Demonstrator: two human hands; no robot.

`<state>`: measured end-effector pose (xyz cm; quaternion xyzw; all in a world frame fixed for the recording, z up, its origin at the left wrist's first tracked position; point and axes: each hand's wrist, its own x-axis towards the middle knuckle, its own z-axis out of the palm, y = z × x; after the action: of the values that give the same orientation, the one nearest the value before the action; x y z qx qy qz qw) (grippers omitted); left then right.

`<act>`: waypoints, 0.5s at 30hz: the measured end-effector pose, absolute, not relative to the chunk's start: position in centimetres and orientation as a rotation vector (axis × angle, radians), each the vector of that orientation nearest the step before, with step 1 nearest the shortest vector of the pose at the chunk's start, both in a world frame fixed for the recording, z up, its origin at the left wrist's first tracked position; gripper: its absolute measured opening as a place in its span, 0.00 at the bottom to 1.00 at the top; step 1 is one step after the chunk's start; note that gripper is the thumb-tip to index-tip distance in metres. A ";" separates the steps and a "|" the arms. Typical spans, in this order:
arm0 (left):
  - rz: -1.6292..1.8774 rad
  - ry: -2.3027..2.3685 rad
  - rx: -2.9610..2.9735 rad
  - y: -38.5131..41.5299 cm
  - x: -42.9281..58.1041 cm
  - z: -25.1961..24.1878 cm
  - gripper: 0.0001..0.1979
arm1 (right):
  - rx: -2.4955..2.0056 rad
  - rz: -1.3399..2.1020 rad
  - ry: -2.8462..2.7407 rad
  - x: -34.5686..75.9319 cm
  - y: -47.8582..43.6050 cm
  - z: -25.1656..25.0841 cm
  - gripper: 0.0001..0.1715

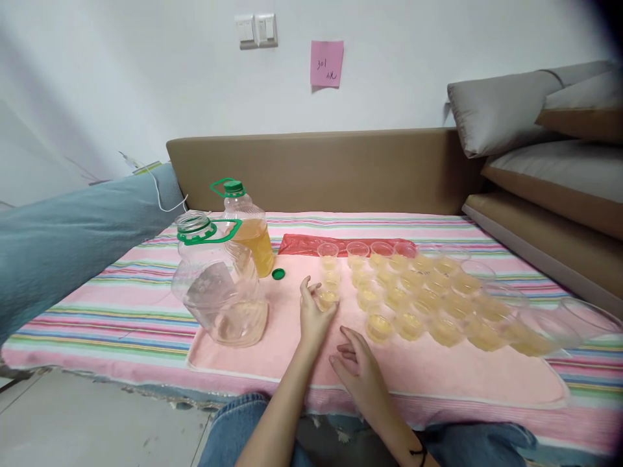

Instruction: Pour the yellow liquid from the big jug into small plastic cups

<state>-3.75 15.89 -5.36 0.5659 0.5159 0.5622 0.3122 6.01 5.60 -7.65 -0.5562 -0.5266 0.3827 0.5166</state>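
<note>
My left hand [314, 321] is around a clear plastic cup [328, 298] of pale yellow liquid, thumb on its right and fingers on its left. Just right of it and nearer to me, my right hand [360, 366] hovers over the pink towel [296, 353], holding nothing, its fingers loosely bent and apart. Rows of similar cups [409, 324] with yellow liquid stand on the right. To the left is a large uncapped clear jug [219, 285] with a green handle and a little liquid at its bottom.
Behind the jug stands a capped bottle [256, 240], partly full of yellow liquid. A green cap [278, 274] lies beside it. Crumpled red plastic [302, 244] lies behind the cups. Grey and brown cushions [559, 162] are stacked at right; a blue armrest [87, 233] is at left.
</note>
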 end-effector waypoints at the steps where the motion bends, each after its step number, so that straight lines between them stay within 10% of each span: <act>1: 1.482 1.360 1.505 15.9 -3.8 -5.4 0.41 | -1.332 0.922 -1.271 6.0 5.6 -7.6 0.33; 15: 1.484 1.450 1.678 12.8 -5.5 -3.5 0.26 | -1.159 0.861 -1.327 13.1 2.4 0.0 0.12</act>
<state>-5.50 12.79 -3.50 0.6115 0.5281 0.5406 0.2343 13.11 2.45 0.02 -0.4911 -0.5623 0.3648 0.5564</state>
